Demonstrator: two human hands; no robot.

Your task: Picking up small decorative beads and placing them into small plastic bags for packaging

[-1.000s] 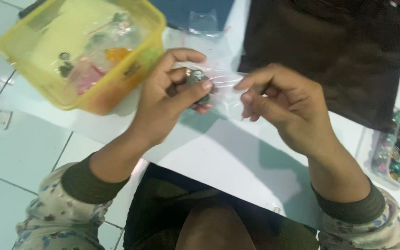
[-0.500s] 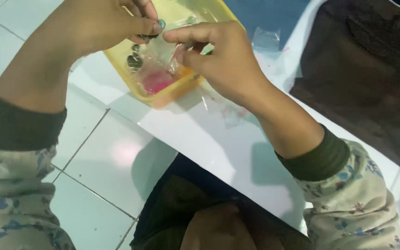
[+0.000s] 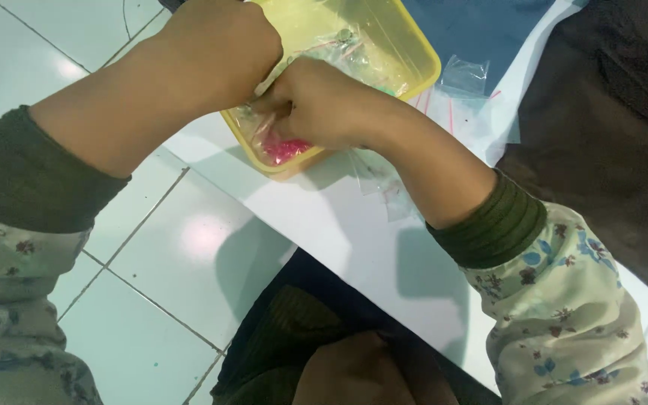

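Where the two fists meet over the tub, the scene reads as follows.

Left hand (image 3: 215, 52): curled into a fist above the near left corner of the tub; what it pinches is hidden by its own knuckles, so I cannot tell whether it grips anything.
Right hand (image 3: 324, 101): fingers folded tight, reaching into the tub and touching the left hand; it appears to pinch a clear plastic bag (image 3: 264, 124), though the grip itself is hidden.
Yellow tub (image 3: 414, 56): directly beneath both hands (open, no lid), resting on the white board.
Tub contents: small clear bags; pink beads (image 3: 286, 150) lie just below the right hand.
White board (image 3: 354, 225): under the right forearm.
Loose bags (image 3: 463, 75): empty clear ones, beyond the right wrist, just beside the tub.
Dark cloth (image 3: 609, 127): well to the right of the right hand.
Tiled floor (image 3: 151, 255): below the left forearm.
Sleeves (image 3: 556, 300): floral, with dark green cuffs.
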